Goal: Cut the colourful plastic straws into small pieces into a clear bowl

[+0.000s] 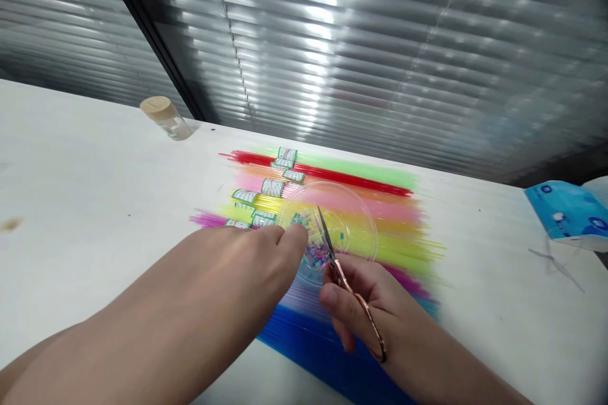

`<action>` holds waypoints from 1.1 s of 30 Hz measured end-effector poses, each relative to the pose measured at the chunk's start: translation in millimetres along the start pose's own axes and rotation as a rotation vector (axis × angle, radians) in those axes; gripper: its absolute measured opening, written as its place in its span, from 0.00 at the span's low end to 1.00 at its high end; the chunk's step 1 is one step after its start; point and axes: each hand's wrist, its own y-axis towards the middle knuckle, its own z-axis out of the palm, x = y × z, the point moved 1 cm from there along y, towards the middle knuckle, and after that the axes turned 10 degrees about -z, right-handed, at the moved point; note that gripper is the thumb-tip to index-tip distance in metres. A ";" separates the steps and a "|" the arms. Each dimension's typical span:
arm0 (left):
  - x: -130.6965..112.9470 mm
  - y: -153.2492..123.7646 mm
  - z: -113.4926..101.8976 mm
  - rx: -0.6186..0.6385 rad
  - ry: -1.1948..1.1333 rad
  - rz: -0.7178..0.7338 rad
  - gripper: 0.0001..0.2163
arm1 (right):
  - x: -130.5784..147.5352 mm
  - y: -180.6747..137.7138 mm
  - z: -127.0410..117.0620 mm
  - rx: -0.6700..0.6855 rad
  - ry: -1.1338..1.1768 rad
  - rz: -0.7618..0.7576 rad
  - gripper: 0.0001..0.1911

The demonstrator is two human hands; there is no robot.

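A right hand [349, 311] grips rose-gold scissors [327, 240], blades slightly parted, over a clear bowl [377, 234] resting on coloured straws [399, 207], in from the desk's [71, 202] far edge; a left hand [270, 256] hovers at the bowl's left side, its fingers hidden, so its grasp cannot be told. Clean snipping would likely call for tips low inside the rim, fingertips clear of the blades and short cuts. Counted: two hands, one pair of scissors, one bowl, one lidded jar [164, 116] near the far edge, one blue packet [565, 212] by the right edge, at least five paper labels [273, 187]; straws and coloured bits [316, 255] defy counting
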 end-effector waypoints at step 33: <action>-0.1 -0.9 -0.3 0.055 -0.169 -0.025 0.18 | 3.3 -3.1 0.0 0.045 0.020 0.010 0.26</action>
